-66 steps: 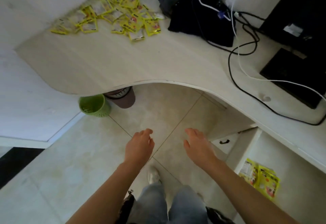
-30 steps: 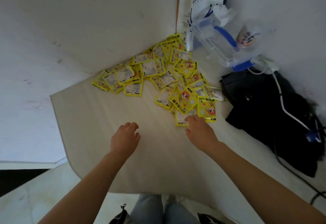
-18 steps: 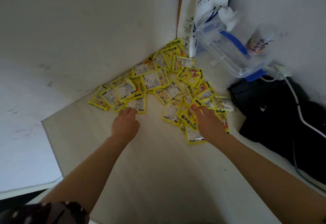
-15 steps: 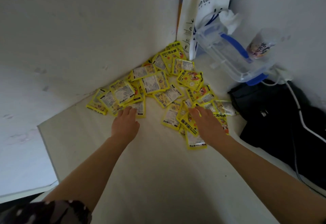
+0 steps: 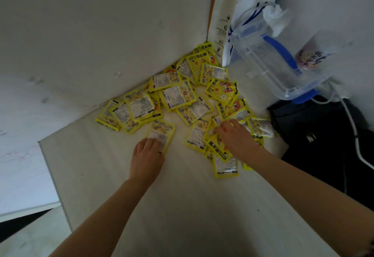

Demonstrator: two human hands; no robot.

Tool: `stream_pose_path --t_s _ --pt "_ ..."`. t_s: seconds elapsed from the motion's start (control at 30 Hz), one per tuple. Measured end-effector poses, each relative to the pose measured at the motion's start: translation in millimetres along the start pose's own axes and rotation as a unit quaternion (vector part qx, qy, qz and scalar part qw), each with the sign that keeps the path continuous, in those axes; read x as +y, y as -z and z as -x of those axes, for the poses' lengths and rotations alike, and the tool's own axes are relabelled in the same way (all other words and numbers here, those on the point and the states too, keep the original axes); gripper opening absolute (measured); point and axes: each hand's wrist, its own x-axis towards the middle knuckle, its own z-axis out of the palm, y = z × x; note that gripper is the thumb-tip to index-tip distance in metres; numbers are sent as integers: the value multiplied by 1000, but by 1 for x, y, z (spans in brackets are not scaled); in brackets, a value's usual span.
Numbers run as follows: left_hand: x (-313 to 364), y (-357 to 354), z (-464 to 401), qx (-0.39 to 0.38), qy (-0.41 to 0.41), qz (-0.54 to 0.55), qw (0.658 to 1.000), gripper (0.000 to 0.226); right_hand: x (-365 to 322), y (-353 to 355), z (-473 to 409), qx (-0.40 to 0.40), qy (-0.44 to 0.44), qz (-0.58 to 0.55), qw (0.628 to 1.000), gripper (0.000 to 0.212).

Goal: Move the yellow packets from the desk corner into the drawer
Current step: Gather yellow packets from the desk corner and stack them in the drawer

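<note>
Your left hand [image 5: 146, 156] fingers press flat on one yellow foil packet [image 5: 162, 133]; your right hand [image 5: 236, 138] fingers lie spread over the heap of yellow packets [image 5: 178, 96] on the pale wooden surface [image 5: 182, 206].

packets [image 5: 178, 98]: yellow, flat sachets, overlapping
place: heaped in the counter [image 5: 182, 206] corner against the walls

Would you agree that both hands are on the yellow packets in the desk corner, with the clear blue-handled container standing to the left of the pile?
Not quite: the head view shows the clear container to the right of the yellow packets, not the left. Left hand and right hand do rest on packets.
</note>
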Motion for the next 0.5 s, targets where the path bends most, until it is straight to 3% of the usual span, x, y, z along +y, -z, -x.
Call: stream_pose_path --t_s 0.13,0.37,0.5 --pt "1 5 0 17 54 51 997 28 2 2 -4 -4 10 0 1000 58" --pt "-1 22 -21 -40 151 128 979 71 2 6 -8 -10 27 5 1000 57" --pt "-2 28 -25 -51 169 183 967 76 -1 8 -10 -33 45 13 998 55"
